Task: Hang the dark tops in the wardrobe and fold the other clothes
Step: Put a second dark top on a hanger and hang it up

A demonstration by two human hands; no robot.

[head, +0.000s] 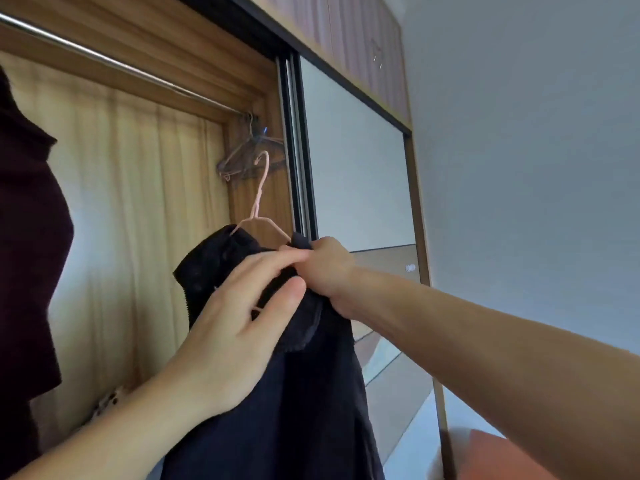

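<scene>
From the head view, your right hand point(327, 268) clenches the neckline of the dark top point(294, 393) at centre, and your left hand point(239, 323) pinches the same cloth with its fingers point(277, 261). The pink hanger point(259, 202) sits only partly inside the collar, its hook free of the rail point(114, 65) at 11 o'clock; it could slip out if you let go. Empty hangers point(247, 152) crowd the rail's end, a maroon garment point(27, 254) hangs at 9 o'clock, and the sliding door point(353, 161) stands at 1 o'clock.
</scene>
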